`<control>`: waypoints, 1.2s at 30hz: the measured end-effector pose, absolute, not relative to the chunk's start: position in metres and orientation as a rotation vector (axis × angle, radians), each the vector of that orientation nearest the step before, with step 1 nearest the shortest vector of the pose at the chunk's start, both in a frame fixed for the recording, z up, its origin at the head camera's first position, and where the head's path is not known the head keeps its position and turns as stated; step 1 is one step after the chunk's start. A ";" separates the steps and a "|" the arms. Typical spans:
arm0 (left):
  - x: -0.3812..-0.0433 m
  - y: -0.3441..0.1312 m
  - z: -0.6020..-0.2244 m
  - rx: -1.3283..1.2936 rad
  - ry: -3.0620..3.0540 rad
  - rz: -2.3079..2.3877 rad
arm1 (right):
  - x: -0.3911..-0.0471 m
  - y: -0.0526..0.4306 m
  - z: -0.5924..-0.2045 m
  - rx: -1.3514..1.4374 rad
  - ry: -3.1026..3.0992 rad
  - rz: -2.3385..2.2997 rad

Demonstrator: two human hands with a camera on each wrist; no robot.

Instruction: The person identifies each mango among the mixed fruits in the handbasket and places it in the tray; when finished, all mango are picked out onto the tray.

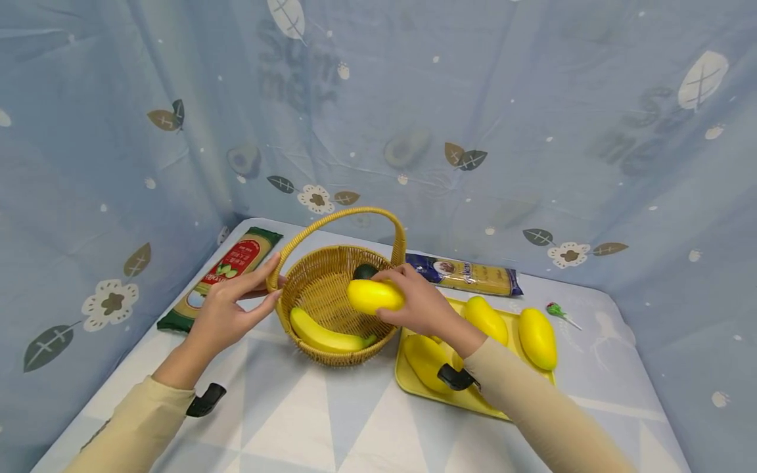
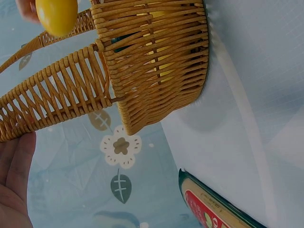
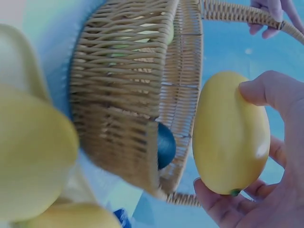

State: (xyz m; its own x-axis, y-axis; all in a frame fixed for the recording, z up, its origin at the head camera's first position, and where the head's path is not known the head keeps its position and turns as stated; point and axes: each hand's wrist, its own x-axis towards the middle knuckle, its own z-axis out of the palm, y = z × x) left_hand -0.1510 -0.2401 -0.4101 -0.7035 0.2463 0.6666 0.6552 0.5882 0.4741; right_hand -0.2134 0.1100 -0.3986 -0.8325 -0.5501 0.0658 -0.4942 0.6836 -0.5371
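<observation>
My right hand (image 1: 421, 303) grips a yellow mango (image 1: 374, 297) by thumb and fingers above the right side of a wicker basket (image 1: 328, 276). In the right wrist view the mango (image 3: 231, 133) shows a small green tip, beside the basket's rim. My left hand (image 1: 227, 309) holds the basket's arched handle (image 1: 274, 279) at its left side; the left wrist view shows fingers (image 2: 21, 159) against the handle. Inside the basket lie a banana (image 1: 325, 334) and a dark green, rounded thing (image 1: 365, 271), partly hidden.
A yellow tray (image 1: 408, 384) with several mangoes (image 1: 486, 320) stands to the right, partly under my right forearm. Behind it lies a pasta packet (image 1: 467, 274). A red-and-green packet (image 1: 227, 272) lies left of the basket, and a small lollipop (image 1: 562, 314) far right.
</observation>
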 end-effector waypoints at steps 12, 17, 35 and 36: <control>-0.152 -0.240 -0.410 -0.720 -2.270 -0.983 | -0.179 0.182 -0.400 -0.594 2.862 -0.911; -0.153 -0.240 -0.410 -0.724 -2.262 -0.986 | -0.165 0.213 -0.408 -0.524 2.946 -0.873; -0.152 -0.240 -0.410 -0.713 -2.267 -0.977 | -0.118 0.312 -0.427 -0.061 2.996 -0.775; -0.152 -0.240 -0.410 -0.710 -2.267 -0.974 | -0.116 0.317 -0.429 -0.031 2.984 -0.774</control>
